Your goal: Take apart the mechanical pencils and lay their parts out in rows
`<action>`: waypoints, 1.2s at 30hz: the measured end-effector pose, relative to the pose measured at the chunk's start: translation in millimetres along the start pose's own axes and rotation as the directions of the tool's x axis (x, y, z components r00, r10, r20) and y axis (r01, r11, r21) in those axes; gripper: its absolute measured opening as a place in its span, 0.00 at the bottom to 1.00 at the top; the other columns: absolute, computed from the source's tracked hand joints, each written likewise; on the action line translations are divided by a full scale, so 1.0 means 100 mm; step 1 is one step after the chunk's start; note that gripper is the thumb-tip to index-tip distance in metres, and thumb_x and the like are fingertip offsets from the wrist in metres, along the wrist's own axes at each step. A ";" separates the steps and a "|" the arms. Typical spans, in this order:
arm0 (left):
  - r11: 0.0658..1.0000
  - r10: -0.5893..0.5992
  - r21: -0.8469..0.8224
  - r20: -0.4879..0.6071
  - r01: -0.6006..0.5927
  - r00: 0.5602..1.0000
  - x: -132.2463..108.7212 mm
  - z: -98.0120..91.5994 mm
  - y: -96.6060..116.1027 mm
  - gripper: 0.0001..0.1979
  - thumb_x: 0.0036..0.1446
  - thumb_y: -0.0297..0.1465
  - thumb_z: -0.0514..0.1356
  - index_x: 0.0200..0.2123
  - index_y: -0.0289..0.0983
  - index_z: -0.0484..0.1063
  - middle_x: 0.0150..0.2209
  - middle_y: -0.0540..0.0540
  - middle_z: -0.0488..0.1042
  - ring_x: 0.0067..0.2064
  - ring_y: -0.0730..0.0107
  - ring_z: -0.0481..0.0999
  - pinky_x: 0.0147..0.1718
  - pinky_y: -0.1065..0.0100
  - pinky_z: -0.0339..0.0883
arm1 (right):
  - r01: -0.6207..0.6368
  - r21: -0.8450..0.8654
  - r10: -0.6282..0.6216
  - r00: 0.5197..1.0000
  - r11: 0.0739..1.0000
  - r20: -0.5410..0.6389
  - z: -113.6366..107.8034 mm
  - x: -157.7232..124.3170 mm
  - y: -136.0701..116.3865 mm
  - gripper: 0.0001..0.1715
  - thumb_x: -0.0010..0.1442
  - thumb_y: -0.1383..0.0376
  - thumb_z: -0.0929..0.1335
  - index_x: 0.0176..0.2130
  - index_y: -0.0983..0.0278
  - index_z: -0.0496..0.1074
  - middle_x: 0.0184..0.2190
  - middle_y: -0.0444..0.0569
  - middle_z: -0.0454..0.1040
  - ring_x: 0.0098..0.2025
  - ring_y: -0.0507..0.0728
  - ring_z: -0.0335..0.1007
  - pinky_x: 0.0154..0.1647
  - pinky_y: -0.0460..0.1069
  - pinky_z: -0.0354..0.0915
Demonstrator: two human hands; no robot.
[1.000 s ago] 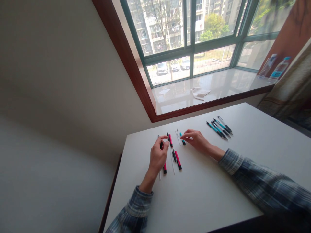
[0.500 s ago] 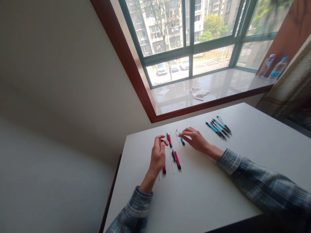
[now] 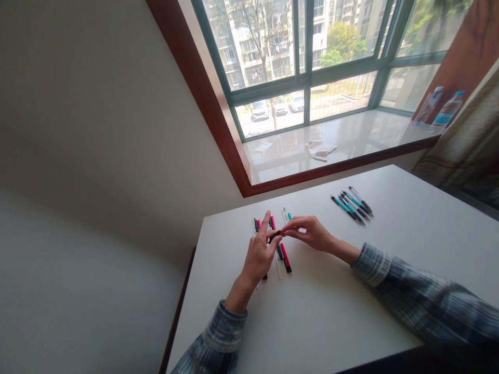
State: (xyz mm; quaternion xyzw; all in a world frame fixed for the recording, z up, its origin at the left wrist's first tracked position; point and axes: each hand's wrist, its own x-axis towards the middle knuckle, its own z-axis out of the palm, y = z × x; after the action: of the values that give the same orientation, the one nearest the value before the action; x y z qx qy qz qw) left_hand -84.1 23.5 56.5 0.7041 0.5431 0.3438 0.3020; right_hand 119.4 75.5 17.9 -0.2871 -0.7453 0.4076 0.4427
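Note:
A short black pen part (image 3: 275,235) is pinched between the thumb and fingers of my left hand (image 3: 257,254), whose index finger points up. At its right end, the thumb and fingertips of my right hand (image 3: 312,234) close on it; a small reddish spot shows there, too small to make out. Beneath and around my hands lie pen pieces: a pink-red barrel with a black end (image 3: 286,257), a black piece (image 3: 279,252) beside it, and a thin white refill (image 3: 277,269). A blue piece (image 3: 289,216) sits behind my right fingers, partly hidden.
Several blue, white and black pens (image 3: 352,206) lie in a group at the back right of the white table (image 3: 331,306). Beyond it is a window sill (image 3: 288,163) with a cloth (image 3: 322,150) and two plastic bottles (image 3: 447,111). A curtain (image 3: 448,150) hangs at right.
My right hand has moved from beside the blue piece down and left to meet the black pen part. My left hand has turned, its index finger now raised, bringing the part toward the right.

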 end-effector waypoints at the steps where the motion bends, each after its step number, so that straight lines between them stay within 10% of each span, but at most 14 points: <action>1: 1.000 0.009 0.010 0.004 -0.009 1.000 0.00 0.00 0.00 0.38 0.65 0.35 0.60 0.74 0.39 0.50 0.40 0.46 0.84 0.38 0.66 0.79 0.48 0.64 0.69 | -0.014 0.030 0.014 1.000 0.999 0.009 0.00 0.00 0.00 0.16 0.65 0.52 0.72 0.42 0.60 0.84 0.36 0.50 0.83 0.36 0.56 0.77 0.37 0.49 0.70; 16: 0.998 0.034 0.054 0.063 -0.037 0.997 -0.02 0.02 0.08 0.30 0.65 0.33 0.60 0.69 0.44 0.62 0.43 0.46 0.84 0.43 0.60 0.81 0.51 0.60 0.69 | -0.114 0.106 0.111 0.993 0.988 0.039 0.02 0.00 0.02 0.19 0.63 0.50 0.73 0.40 0.63 0.83 0.35 0.50 0.84 0.36 0.58 0.78 0.40 0.52 0.73; 36: 0.991 -0.087 -0.114 -0.208 0.064 0.974 0.05 -0.06 0.01 0.14 0.61 0.38 0.63 0.47 0.39 0.77 0.40 0.46 0.80 0.32 0.71 0.72 0.31 0.70 0.66 | -0.007 -0.099 0.000 0.998 0.995 -0.069 -0.02 -0.01 0.01 0.18 0.63 0.50 0.73 0.36 0.62 0.81 0.30 0.49 0.80 0.31 0.55 0.73 0.34 0.51 0.70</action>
State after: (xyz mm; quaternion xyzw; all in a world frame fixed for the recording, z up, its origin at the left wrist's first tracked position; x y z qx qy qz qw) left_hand -87.5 28.2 61.6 0.6250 0.5795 0.4337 0.2924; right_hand 121.6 76.3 16.8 -0.3240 -0.7483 0.3606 0.4528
